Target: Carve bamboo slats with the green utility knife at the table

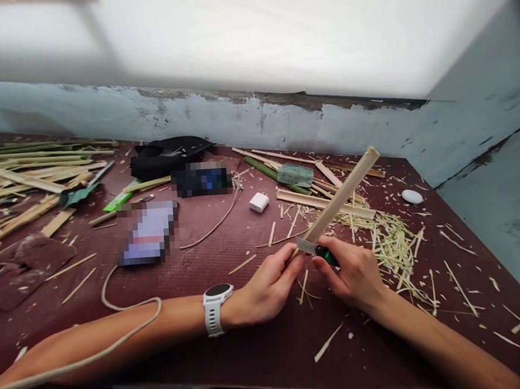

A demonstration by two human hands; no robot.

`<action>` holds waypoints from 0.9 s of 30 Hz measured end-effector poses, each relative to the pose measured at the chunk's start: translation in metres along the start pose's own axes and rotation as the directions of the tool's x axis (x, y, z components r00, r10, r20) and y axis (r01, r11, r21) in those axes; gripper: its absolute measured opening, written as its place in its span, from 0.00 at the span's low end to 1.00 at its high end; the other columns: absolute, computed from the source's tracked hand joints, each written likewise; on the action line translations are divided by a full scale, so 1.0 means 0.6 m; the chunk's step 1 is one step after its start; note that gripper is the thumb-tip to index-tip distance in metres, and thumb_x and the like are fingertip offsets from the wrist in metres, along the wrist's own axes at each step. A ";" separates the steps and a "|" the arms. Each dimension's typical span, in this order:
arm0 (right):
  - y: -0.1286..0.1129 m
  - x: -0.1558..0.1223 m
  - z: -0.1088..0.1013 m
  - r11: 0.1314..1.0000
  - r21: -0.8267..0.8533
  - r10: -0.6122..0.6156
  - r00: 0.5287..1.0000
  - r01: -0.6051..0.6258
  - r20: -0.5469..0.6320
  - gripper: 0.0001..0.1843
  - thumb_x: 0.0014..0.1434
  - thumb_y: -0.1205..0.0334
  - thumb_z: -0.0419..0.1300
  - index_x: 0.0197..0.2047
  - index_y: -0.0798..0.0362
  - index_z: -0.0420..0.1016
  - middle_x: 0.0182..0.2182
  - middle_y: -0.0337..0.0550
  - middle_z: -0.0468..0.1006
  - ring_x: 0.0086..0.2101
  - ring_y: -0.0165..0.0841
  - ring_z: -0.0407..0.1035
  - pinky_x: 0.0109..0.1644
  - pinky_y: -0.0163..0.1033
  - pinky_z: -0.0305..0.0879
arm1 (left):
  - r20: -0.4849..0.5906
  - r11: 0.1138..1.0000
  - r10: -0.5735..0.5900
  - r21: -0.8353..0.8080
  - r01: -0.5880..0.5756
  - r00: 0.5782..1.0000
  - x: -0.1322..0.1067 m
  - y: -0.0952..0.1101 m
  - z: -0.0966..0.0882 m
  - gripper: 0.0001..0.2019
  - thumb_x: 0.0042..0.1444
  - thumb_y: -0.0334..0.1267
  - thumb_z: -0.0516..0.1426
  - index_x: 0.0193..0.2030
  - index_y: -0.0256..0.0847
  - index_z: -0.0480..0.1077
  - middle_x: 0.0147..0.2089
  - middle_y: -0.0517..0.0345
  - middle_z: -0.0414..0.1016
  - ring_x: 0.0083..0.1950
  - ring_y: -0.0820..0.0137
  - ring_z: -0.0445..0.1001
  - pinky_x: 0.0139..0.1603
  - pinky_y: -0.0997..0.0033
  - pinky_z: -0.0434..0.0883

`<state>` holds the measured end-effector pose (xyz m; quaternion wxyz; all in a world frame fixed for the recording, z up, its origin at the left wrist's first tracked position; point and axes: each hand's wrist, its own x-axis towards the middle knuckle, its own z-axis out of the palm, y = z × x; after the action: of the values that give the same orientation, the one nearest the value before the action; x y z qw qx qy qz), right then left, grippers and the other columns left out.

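Note:
My left hand (265, 285), with a white watch (213, 315) on its wrist, is closed on the lower end of a split bamboo strip (342, 195). The strip slants up and away to the right, above the table. My right hand (357, 271) is wrapped round a utility knife (328, 256) with a green and black handle. Its wide metal blade lies against the strip just beyond my left fingers. How deep the edge sits in the bamboo I cannot tell. Thin shavings (398, 250) lie heaped to the right of my hands.
A phone (150, 230) with a cable and another dark device (204, 179) lie at left centre. A white charger plug (259, 202), bamboo pieces (324, 202) and a white oval object (412, 196) sit farther back. Bamboo strips (30, 179) pile up at left, near a black cloth-like item (169, 155).

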<state>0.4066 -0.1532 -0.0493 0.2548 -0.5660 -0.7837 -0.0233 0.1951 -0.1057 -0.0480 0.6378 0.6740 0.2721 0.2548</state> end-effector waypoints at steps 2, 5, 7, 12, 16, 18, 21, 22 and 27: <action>-0.004 0.001 0.001 1.000 0.011 0.000 1.000 0.001 -0.010 0.18 0.72 0.48 0.51 0.49 0.53 0.73 0.33 0.44 0.82 0.30 0.36 0.77 0.33 0.37 0.61 | 0.029 1.000 0.006 -0.001 -0.006 1.000 -0.001 0.002 -0.001 0.14 0.73 0.48 0.49 0.49 0.38 0.66 0.38 0.59 0.67 0.36 0.71 0.62 0.40 0.70 0.67; -0.007 0.006 -0.001 0.998 0.053 0.035 0.999 -0.036 0.021 0.18 0.71 0.47 0.52 0.46 0.52 0.73 0.32 0.42 0.81 0.30 0.36 0.77 0.33 0.37 0.61 | 0.018 0.998 0.063 -0.009 -0.063 0.998 0.000 0.003 -0.003 0.13 0.72 0.47 0.51 0.50 0.39 0.67 0.43 0.56 0.70 0.42 0.68 0.67 0.51 0.65 0.68; -0.010 0.014 -0.007 0.992 0.091 0.077 0.993 -0.085 0.084 0.20 0.71 0.45 0.50 0.47 0.52 0.72 0.33 0.42 0.81 0.30 0.37 0.77 0.32 0.38 0.62 | -0.013 0.993 0.110 -0.028 -0.110 0.994 0.002 0.003 -0.003 0.13 0.71 0.46 0.53 0.53 0.39 0.68 0.46 0.54 0.72 0.47 0.66 0.69 0.57 0.62 0.67; -0.016 0.036 -0.019 0.962 0.210 0.114 0.957 -0.173 0.267 0.20 0.72 0.45 0.49 0.55 0.51 0.67 0.42 0.47 0.80 0.39 0.39 0.78 0.41 0.43 0.71 | -0.120 0.985 0.103 -0.128 -0.119 0.987 0.010 0.004 -0.006 0.15 0.68 0.46 0.58 0.52 0.37 0.68 0.45 0.54 0.74 0.46 0.66 0.72 0.52 0.65 0.70; -0.007 0.049 -0.014 0.968 0.249 -0.038 0.962 -0.032 0.269 0.22 0.73 0.54 0.50 0.66 0.52 0.60 0.55 0.56 0.75 0.53 0.43 0.74 0.57 0.50 0.72 | -0.215 0.986 0.067 -0.134 -0.097 0.974 0.016 -0.004 -0.013 0.15 0.64 0.47 0.62 0.47 0.37 0.68 0.37 0.59 0.71 0.36 0.73 0.68 0.38 0.72 0.68; 0.002 0.058 -0.009 0.967 0.246 -0.115 0.968 0.059 0.222 0.25 0.72 0.57 0.51 0.69 0.53 0.56 0.59 0.58 0.73 0.58 0.45 0.71 0.60 0.52 0.70 | -0.245 0.987 0.060 -0.129 -0.093 0.968 0.019 -0.010 -0.017 0.16 0.63 0.48 0.62 0.45 0.38 0.67 0.36 0.61 0.69 0.35 0.74 0.67 0.36 0.74 0.66; 0.016 0.075 -0.007 0.967 0.230 -0.160 0.964 0.109 0.214 0.27 0.72 0.58 0.53 0.71 0.52 0.55 0.60 0.55 0.75 0.57 0.45 0.73 0.58 0.53 0.73 | -0.273 0.987 0.053 -0.129 -0.091 0.960 0.024 -0.017 -0.022 0.17 0.62 0.50 0.63 0.42 0.38 0.65 0.33 0.64 0.67 0.31 0.75 0.65 0.31 0.75 0.64; 0.019 0.081 -0.007 0.964 0.241 -0.166 0.959 0.109 0.230 0.27 0.72 0.57 0.54 0.70 0.50 0.56 0.60 0.53 0.76 0.56 0.45 0.74 0.56 0.52 0.74 | -0.280 0.987 0.056 -0.126 -0.095 0.958 0.027 -0.019 -0.024 0.17 0.62 0.50 0.63 0.41 0.38 0.65 0.31 0.65 0.66 0.30 0.76 0.63 0.29 0.76 0.63; 0.024 0.093 -0.002 0.921 0.380 -0.195 0.949 0.090 0.247 0.25 0.71 0.57 0.56 0.68 0.46 0.60 0.57 0.46 0.79 0.52 0.39 0.77 0.54 0.45 0.74 | -0.304 0.983 0.117 -0.103 -0.155 0.945 0.037 -0.024 -0.033 0.17 0.62 0.50 0.63 0.41 0.36 0.69 0.31 0.63 0.68 0.29 0.76 0.64 0.27 0.76 0.63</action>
<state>0.4075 -0.0998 -0.0282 0.2391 -0.4475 -0.8419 0.1838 0.1970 -0.0757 -0.0610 0.6115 0.6040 0.3011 0.4131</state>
